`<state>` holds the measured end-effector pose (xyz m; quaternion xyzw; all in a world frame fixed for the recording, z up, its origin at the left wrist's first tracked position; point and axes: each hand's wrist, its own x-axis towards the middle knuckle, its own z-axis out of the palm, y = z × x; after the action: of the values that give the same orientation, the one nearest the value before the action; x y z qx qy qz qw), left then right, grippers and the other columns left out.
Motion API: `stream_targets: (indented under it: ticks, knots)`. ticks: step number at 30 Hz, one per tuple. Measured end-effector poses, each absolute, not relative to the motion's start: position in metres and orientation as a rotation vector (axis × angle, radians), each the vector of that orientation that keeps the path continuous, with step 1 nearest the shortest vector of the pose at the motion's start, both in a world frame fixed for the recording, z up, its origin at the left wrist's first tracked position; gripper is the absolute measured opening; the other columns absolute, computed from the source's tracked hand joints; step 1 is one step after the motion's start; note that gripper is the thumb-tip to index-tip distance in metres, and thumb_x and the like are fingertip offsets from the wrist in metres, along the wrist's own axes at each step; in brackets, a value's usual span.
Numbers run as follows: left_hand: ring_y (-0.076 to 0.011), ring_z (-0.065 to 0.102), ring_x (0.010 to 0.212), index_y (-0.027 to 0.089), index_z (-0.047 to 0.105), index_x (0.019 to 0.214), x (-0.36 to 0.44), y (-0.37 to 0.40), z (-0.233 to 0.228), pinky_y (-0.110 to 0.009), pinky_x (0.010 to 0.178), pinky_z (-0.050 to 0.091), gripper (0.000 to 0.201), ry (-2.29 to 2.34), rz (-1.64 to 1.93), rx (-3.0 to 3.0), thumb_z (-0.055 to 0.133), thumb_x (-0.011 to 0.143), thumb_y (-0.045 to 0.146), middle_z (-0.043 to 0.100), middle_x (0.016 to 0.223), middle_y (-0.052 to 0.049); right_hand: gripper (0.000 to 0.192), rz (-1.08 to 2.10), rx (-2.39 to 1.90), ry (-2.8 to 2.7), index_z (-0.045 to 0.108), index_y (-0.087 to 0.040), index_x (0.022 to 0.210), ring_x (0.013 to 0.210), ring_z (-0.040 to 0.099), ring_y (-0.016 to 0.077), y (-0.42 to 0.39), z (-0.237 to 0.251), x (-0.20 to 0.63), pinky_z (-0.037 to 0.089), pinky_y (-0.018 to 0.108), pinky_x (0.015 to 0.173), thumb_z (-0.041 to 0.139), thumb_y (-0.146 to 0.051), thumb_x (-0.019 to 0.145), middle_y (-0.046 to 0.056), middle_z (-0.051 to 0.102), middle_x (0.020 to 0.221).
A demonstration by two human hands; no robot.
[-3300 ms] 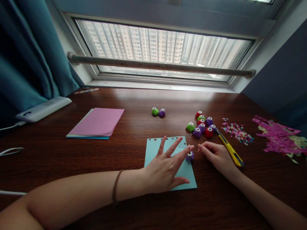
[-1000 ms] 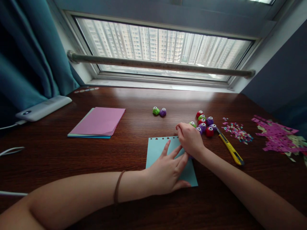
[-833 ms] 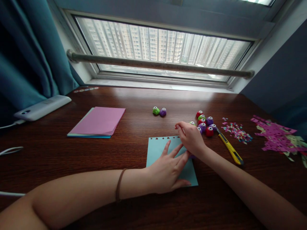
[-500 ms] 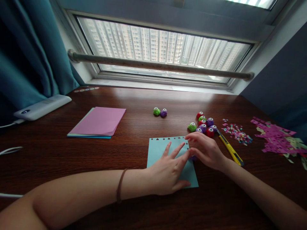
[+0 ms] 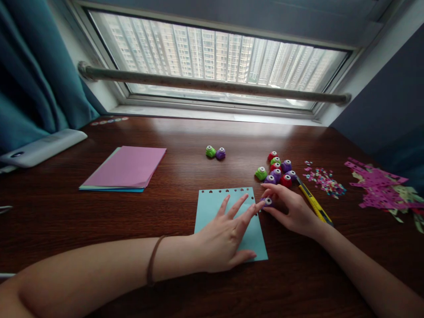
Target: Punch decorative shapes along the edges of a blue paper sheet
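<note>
A light blue sheet of paper [image 5: 212,207] lies on the table in front of me, with small star and heart holes along its top edge and upper right edge. My left hand [image 5: 228,238] rests on it with fingers spread. The left index fingertip is close to a purple paper punch [image 5: 267,202] at the sheet's right edge. My right hand [image 5: 293,210] grips that punch between thumb and fingers. Beyond the right hand stand several more punches [image 5: 276,174] in red, green and purple. A yellow utility knife [image 5: 314,204] lies just right of them.
A green punch [image 5: 210,152] and a purple one [image 5: 220,153] stand apart at the back. Stacked coloured paper [image 5: 126,168] lies left. Confetti [image 5: 326,182] and pink punched scraps [image 5: 377,185] lie right. A white device [image 5: 46,145] is by the curtain; a bar [image 5: 212,85] crosses the window.
The purple punch, mostly hidden under my right hand before, now shows between its fingers. My left hand stays spread on the paper. The whole view has shifted slightly.
</note>
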<state>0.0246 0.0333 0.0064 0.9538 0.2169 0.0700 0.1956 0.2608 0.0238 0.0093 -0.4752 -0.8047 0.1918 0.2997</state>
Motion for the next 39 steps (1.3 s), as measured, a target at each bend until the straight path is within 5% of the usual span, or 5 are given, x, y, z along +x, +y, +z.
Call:
stream_targets:
  ticks: [8,14,18,27,39]
  knots:
    - [-0.0263,-0.009,0.136,0.017,-0.013,0.141,0.025,0.033,0.008,-0.057,0.108,0.0,0.094,0.62,0.181,2.652,0.056,0.081,0.038,0.007,0.15,-0.005,0.04,0.141,-1.488,-2.132,0.048,-0.018,0.122,0.097,0.056,0.0233,0.036,0.002,0.279,0.045,0.04,0.088,0.055,-0.021,0.083,0.009,0.06,0.105]
    - [-0.0271,-0.008,0.136,0.017,-0.013,0.141,0.025,0.034,0.007,-0.057,0.108,0.0,0.092,0.609,0.193,2.649,0.054,0.082,0.038,0.008,0.15,-0.005,0.019,-0.074,-1.445,-2.14,0.062,-0.018,0.099,0.094,0.05,0.0247,0.03,0.011,0.269,0.043,0.042,0.087,0.058,-0.02,0.081,0.009,0.06,0.098]
    - [-0.0275,-0.009,0.136,0.017,-0.011,0.142,0.025,0.035,0.005,-0.057,0.108,-0.001,0.091,0.609,0.173,2.641,0.053,0.082,0.043,0.011,0.15,-0.006,0.006,0.096,-1.289,-2.215,0.067,-0.021,0.079,0.087,0.047,0.0211,0.024,0.011,0.258,0.044,0.037,0.08,0.062,-0.02,0.081,0.005,0.059,0.088]
    - [-0.0264,-0.01,0.136,0.016,-0.008,0.142,0.024,0.034,0.003,-0.055,0.109,-0.001,0.091,0.617,0.177,2.651,0.053,0.081,0.044,0.015,0.149,-0.007,0.006,0.19,-1.302,-2.248,0.066,-0.022,0.08,0.095,0.042,0.0225,0.024,-0.003,0.253,0.04,0.04,0.087,0.062,-0.018,0.081,0.005,0.054,0.102]
    - [-0.0256,-0.011,0.136,0.017,-0.008,0.142,0.025,0.034,0.007,-0.054,0.109,-0.004,0.089,0.623,0.142,2.657,0.053,0.082,0.044,0.01,0.15,-0.002,0.008,0.212,-1.321,-2.264,0.056,-0.02,0.08,0.092,0.046,0.021,0.027,0.01,0.258,0.042,0.038,0.085,0.054,-0.016,0.086,0.006,0.056,0.097]
